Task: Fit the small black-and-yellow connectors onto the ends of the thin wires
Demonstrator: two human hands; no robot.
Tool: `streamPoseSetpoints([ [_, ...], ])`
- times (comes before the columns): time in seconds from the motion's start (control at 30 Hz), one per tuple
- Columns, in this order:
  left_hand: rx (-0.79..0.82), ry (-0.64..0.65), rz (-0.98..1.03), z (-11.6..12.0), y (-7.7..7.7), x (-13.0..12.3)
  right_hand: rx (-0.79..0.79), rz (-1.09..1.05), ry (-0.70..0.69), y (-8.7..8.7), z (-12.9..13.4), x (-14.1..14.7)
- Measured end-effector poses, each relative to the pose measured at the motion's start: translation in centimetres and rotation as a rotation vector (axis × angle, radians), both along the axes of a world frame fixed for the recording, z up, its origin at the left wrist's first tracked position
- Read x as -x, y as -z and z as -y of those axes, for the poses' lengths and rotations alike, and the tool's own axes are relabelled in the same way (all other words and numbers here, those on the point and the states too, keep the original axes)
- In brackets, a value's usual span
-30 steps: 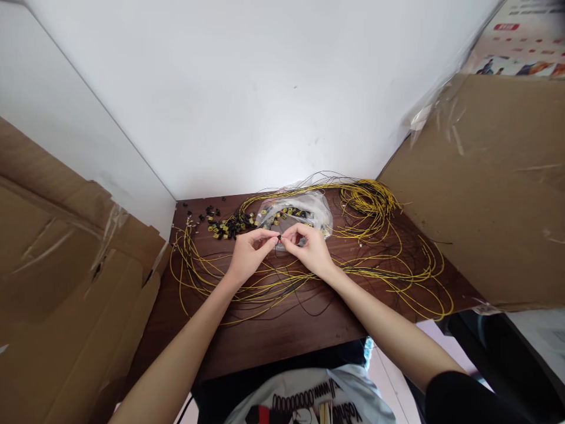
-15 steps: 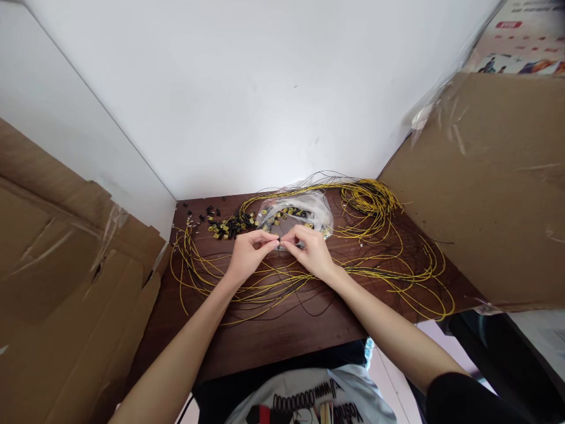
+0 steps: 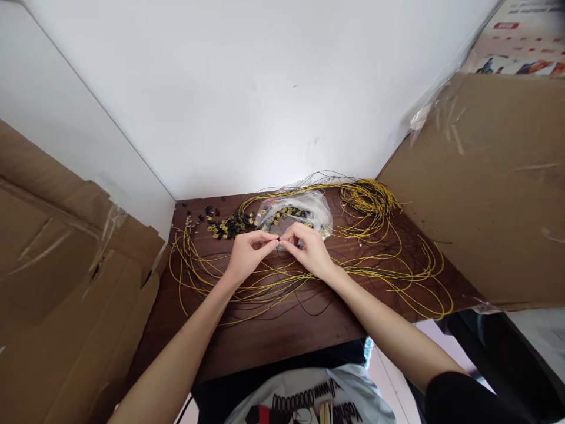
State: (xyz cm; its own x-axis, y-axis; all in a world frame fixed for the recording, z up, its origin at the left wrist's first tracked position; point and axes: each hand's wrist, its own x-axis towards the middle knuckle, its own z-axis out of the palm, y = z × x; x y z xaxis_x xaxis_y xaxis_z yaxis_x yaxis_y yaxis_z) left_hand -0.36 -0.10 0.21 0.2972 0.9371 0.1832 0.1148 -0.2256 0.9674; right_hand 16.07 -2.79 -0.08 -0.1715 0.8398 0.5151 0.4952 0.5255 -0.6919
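Note:
My left hand (image 3: pixel 249 253) and my right hand (image 3: pixel 308 247) meet fingertip to fingertip above the brown table (image 3: pixel 265 347). Both are pinched on a tiny black piece (image 3: pixel 278 240), with a thin dark wire hanging below it. Its exact shape is too small to make out. Just behind the hands lies a clear plastic bag (image 3: pixel 324 212) with black and yellow parts in it. Yellow and black wires (image 3: pixel 282 287) run across the table under my wrists.
A pile of black and yellow connectors (image 3: pixel 229 227) lies left of the bag. A coiled wire bundle (image 3: pixel 371 200) is at the back right. Cardboard panels stand at the left (image 3: pixel 66 294) and right (image 3: pixel 498 188), with a white wall (image 3: pixel 247 106) behind.
The fingertips of my right hand have shifted very slightly around the black piece. The whole view has moved a little.

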Motion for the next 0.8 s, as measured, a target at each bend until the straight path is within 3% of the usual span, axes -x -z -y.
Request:
streamPoseSetpoints([
  [0.8,0.073,0.051,-0.013,-0.23,-0.17,0.06,-0.013,-0.037,-0.031,-0.15,-0.13,-0.07],
])
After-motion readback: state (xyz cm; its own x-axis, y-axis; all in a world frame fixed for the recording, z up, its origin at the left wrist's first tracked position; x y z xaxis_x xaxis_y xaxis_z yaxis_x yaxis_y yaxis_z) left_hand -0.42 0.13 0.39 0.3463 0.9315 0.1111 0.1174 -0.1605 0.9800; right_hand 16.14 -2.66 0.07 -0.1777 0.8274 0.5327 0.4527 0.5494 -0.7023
